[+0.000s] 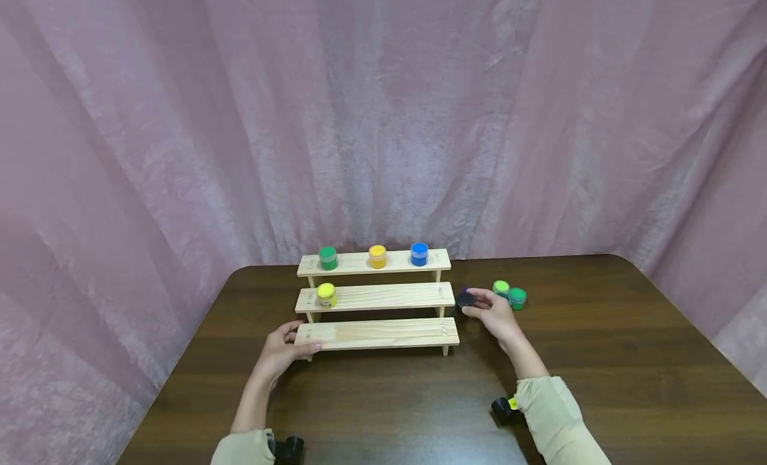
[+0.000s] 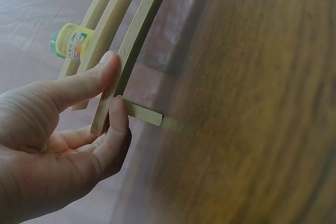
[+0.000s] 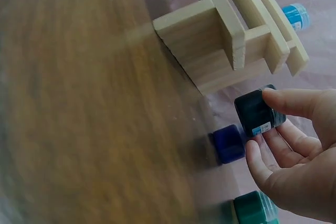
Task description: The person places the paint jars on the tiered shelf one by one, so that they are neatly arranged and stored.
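My left hand (image 1: pixel 279 353) grips the left end of the lowest step of a three-step pale wooden stand (image 1: pixel 383 333), thumb on top and fingers beneath. Off the stand's right side, my right hand (image 1: pixel 496 318) pinches a small black paint jar (image 3: pixel 257 113) between thumb and fingers. Just beside that jar, in the right wrist view, is a dark blue jar (image 3: pixel 229 144). On the top step stand a green jar (image 1: pixel 327 258), an orange-yellow jar (image 1: pixel 377 256) and a blue jar (image 1: pixel 419 254). A yellow jar (image 1: pixel 326 295) sits at the left of the middle step.
Right of my right hand, a light green jar (image 1: pixel 501 287) and a darker green jar (image 1: pixel 517 298) stand close together on the brown wooden table (image 1: pixel 611 358). A pink curtain (image 1: pixel 383 118) hangs behind the table's far edge.
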The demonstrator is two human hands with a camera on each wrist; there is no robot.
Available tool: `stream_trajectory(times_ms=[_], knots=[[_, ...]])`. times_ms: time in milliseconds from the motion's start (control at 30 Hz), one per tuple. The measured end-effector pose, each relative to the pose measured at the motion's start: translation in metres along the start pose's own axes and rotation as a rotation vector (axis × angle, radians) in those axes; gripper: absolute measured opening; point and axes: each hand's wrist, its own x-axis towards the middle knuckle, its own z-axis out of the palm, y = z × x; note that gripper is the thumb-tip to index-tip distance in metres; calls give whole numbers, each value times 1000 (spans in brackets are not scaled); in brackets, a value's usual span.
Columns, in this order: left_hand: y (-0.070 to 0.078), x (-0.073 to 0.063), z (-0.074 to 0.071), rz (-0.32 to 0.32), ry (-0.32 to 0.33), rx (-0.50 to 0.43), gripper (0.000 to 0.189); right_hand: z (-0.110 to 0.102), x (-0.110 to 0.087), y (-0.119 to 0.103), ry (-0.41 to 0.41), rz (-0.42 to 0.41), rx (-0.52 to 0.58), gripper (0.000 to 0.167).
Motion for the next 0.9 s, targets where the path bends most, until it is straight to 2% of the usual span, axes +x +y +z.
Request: stream_trajectory(times_ms=[467, 900], knots=[[1, -2, 0, -2, -10, -7, 79, -18, -3, -24, 74, 0, 115, 53], [-2, 0, 1, 21, -10, -16, 80, -19, -6, -44, 44, -40, 129, 55]])
